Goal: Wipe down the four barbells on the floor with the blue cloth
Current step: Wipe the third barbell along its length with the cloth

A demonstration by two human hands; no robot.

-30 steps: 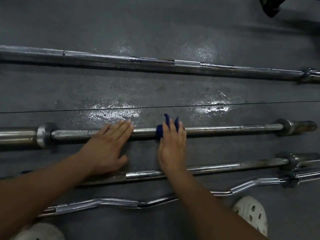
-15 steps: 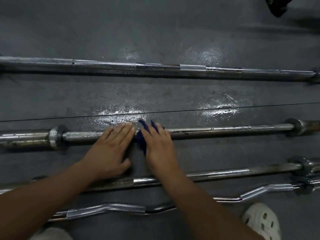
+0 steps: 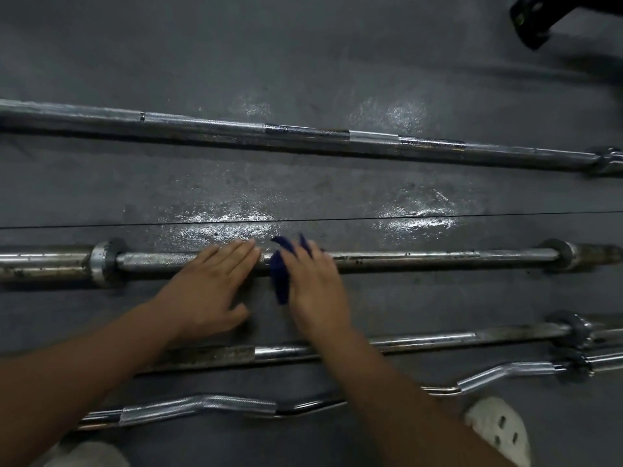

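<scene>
Several steel barbells lie side by side on the dark floor. The far barbell [image 3: 303, 136] runs across the top. On the second barbell [image 3: 421, 257], my right hand [image 3: 317, 281] presses the blue cloth [image 3: 280, 274] onto the shaft with straight fingers. My left hand [image 3: 209, 288] lies flat on the same shaft just left of the cloth, fingers straight. A third straight barbell [image 3: 421, 342] passes under my forearms. Nearest me lies a curl bar [image 3: 199, 407] with bends.
Wet shiny patches [image 3: 236, 214] mark the floor between the far two bars, along a thin seam. A black object [image 3: 536, 18] sits at the top right. My white perforated shoe [image 3: 499, 429] stands at the bottom right, another at the bottom left [image 3: 84, 453].
My right hand slid the cloth leftward along the second barbell until it sits next to my left hand. The left hand stayed pressed on the shaft.
</scene>
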